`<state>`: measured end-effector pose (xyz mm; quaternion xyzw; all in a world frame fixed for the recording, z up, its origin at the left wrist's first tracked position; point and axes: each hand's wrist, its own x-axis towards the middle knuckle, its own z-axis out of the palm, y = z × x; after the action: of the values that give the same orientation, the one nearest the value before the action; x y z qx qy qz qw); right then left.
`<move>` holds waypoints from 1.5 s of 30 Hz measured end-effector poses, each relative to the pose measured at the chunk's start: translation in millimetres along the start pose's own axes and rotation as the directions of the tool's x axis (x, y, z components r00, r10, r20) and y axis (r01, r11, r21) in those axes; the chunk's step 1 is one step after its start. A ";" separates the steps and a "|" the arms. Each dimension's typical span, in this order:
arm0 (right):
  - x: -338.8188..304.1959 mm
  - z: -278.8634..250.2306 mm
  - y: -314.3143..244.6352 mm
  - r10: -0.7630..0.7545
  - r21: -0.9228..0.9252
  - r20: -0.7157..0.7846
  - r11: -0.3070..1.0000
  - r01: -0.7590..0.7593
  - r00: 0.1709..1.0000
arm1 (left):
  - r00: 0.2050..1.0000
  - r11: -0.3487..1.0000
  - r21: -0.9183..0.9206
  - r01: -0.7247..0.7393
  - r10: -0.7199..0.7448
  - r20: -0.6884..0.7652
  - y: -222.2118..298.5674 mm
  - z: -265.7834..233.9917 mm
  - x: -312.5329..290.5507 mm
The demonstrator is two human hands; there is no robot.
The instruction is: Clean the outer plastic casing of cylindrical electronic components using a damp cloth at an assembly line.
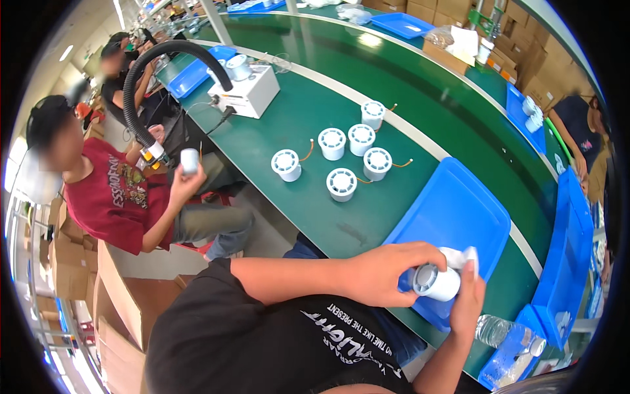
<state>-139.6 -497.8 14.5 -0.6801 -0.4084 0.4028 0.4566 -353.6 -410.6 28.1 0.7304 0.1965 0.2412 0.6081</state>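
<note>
Over the near end of a blue tray [459, 197], my left hand [384, 272] and my right hand [467, 295] hold a small white cylindrical housing [446, 284] between them. It lies tilted, its grey slotted end facing left. My left fingers curl over its top, and my right hand closes on its right side. A crumpled white cloth-like piece [453, 255] shows between the hands; what it is I cannot tell for sure. Several similar white housings with slotted tops [341, 185] stand on the green table to the left, some with thin orange wires.
A co-worker [125, 190] at the left holds another white housing [189, 161] beside a black flexible hose [134, 85], near a white box-shaped machine [252, 92]. A clear plastic bottle [502, 331] lies right of my right hand. A green conveyor belt [420, 85] runs behind.
</note>
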 end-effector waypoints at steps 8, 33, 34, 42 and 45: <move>-23.8 20.6 15.3 -0.134 -0.021 -0.279 0.991 0.134 0.951 | 0.936 0.922 0.205 -0.328 0.347 -0.062 -28.3 4.9 -3.4; -51.2 37.0 19.5 -0.789 -0.418 -0.127 0.592 0.689 0.600 | 0.984 0.810 -0.563 0.167 -0.170 0.048 3.4 2.1 -2.1; -50.3 39.5 17.1 -0.779 -0.392 -0.146 0.611 0.687 0.610 | 0.990 0.837 -0.531 0.132 -0.136 0.032 3.2 2.2 -2.6; -45.1 26.3 -9.0 -0.095 0.398 0.007 0.914 0.085 0.995 | 0.863 0.680 0.593 -0.432 0.502 0.053 -14.9 -0.4 -4.1; -43.3 35.1 1.5 -0.458 0.060 -0.196 0.877 0.477 0.867 | 0.985 0.992 -0.019 -0.126 0.122 -0.125 -6.3 6.7 -5.2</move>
<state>-186.4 -527.9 11.5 -0.5684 -0.4971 0.2398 0.6102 -353.8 -417.8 20.3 0.7166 0.1844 0.3259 0.5885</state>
